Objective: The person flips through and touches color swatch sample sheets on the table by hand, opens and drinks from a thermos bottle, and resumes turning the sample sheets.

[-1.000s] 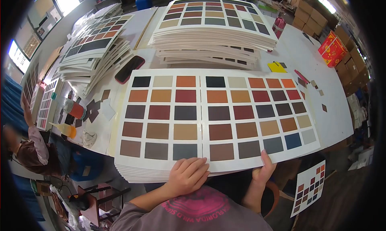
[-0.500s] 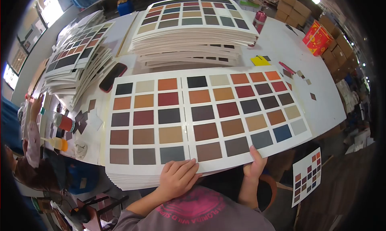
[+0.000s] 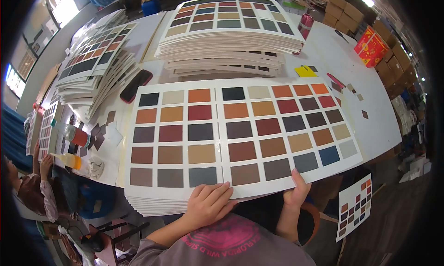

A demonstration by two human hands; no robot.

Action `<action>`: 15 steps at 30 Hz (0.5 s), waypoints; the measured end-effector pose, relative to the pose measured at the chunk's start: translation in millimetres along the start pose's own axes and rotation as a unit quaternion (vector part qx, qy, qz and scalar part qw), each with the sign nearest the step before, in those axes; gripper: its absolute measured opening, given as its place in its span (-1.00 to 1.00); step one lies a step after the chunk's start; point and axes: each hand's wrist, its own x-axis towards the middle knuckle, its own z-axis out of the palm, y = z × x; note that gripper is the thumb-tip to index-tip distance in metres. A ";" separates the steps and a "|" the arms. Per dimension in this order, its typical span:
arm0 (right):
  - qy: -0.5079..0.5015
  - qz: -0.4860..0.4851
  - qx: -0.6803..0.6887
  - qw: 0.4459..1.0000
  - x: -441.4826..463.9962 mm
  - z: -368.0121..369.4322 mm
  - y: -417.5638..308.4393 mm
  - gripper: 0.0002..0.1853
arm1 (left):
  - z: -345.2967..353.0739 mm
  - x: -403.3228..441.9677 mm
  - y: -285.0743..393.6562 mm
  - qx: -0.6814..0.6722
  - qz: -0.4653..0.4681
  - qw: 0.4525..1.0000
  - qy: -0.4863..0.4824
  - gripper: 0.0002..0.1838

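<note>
A wide color swatch card (image 3: 178, 178) lies on a stack of cards at the table's front edge, its rows of colored rectangles facing up. A fold or seam runs down it left of the middle. My left hand (image 3: 210, 202) rests palm down on its front edge beside that seam, fingers lying flat. At the front right edge, my right hand (image 3: 296, 192) pinches the swatch card, thumb on top and the other fingers hidden underneath. Whether it holds one card or more I cannot tell.
Behind stands a tall card stack (image 3: 226, 43); another pile (image 3: 92, 74) leans at left. A phone (image 3: 135, 86), a bottle (image 3: 74, 134), a yellow pad (image 3: 305, 71), a red tub (image 3: 371, 47) and loose chips surround the card. A co-worker (image 3: 34, 192) works at far left.
The view has shifted slightly, so the table appears farther right. My hands keep their places on the card. The co-worker's hands have come lower and closer together at the left.
</note>
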 end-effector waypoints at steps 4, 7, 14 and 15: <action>-0.010 -0.001 0.010 1.000 -0.1 0.1 -0.6 -0.45 | -9.6 -0.1 -5.4 -0.082 -0.020 0.996 -0.021 -0.62; -0.023 0.004 0.015 1.000 2.2 0.9 -1.7 -0.45 | -46.5 12.3 -11.4 -0.195 -0.082 0.976 0.053 -0.47; -0.002 0.000 -0.023 1.000 5.3 -9.0 3.4 -0.57 | -147.7 81.8 -10.9 -0.012 0.098 0.889 0.448 0.14; 0.001 0.007 -0.027 1.000 7.0 -11.6 3.5 -0.58 | -150.3 90.8 -5.0 0.000 0.157 0.886 0.435 0.13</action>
